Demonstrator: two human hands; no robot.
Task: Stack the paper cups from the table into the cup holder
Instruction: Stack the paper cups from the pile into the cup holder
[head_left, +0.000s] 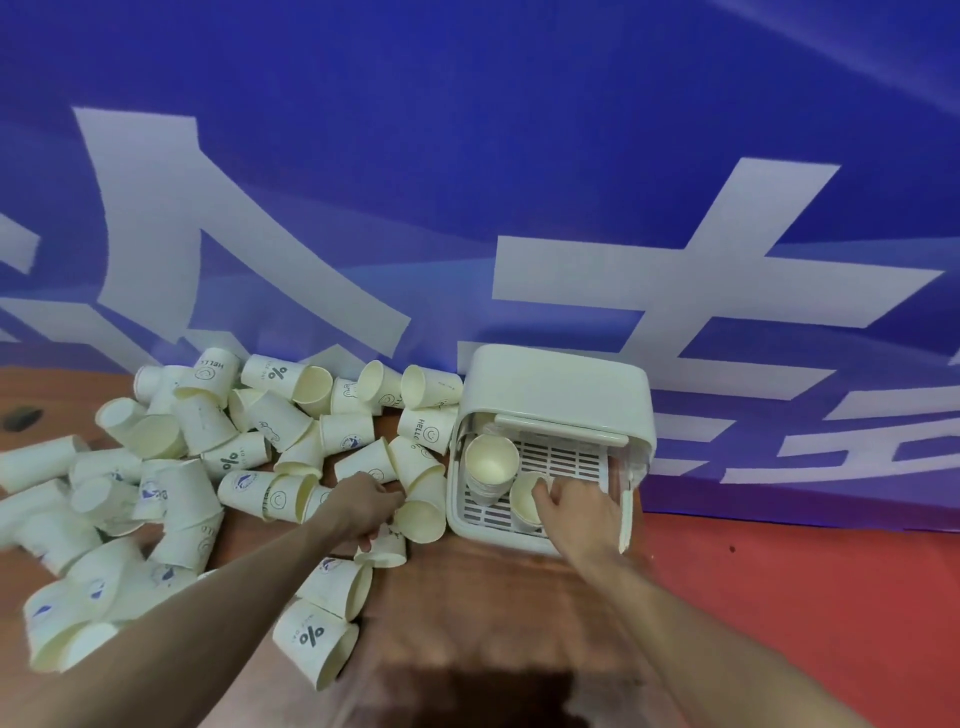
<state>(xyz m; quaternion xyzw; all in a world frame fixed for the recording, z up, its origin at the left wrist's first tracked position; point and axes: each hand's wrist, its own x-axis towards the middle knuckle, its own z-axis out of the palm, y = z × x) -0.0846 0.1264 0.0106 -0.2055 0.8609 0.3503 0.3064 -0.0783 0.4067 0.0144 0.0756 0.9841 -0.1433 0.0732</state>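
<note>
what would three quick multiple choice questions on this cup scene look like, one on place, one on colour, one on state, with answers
1. Where does the cup holder stand relative to the loose paper cups?
A. to their right
B. to their left
C. on top of them

2. What colour is the backdrop behind the table?
A. green with black letters
B. blue with white letters
C. plain yellow

3. What is the right hand doing?
A. resting flat on the table
B. hanging idle in the air
C. gripping a cup inside the holder

Answers: 1 A, the holder sits right of the pile. 2 B, white strokes on blue. 3 C, its fingers curl over the cup's rim on the slotted tray.
</note>
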